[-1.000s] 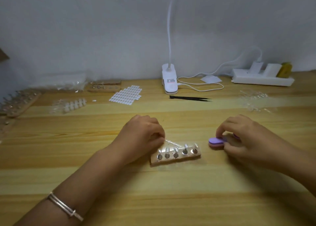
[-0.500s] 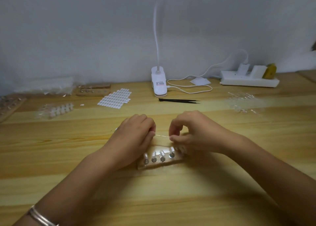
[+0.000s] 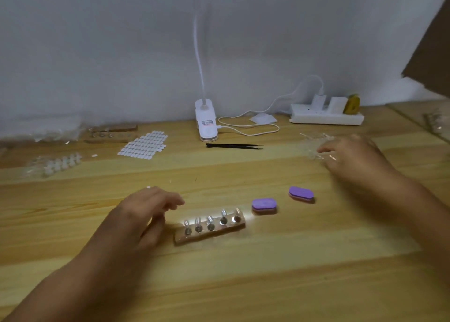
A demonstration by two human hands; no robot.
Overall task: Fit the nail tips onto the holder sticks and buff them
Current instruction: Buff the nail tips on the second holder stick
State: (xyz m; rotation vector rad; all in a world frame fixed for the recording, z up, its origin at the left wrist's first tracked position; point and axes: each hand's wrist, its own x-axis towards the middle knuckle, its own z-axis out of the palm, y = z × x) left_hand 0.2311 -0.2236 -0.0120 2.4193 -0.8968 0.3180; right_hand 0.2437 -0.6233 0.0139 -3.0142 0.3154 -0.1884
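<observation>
Just right of left hand (image 3: 146, 214): wooden holder block (image 3: 209, 229), hand released, empty | right hand (image 3: 350, 157) over clear nail tips (image 3: 309, 148), I cannot tell its grip | purple buffers (image 3: 264, 205) between hands

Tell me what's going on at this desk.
A person is preparing nail tips at a wooden table. The left hand sits next to the wooden holder block with loose, empty fingers. The block's five sticks stand in a row. The right hand is stretched out to the pile of clear nail tips at the far right. Two purple buffing blocks lie untouched to the right of the holder.
</observation>
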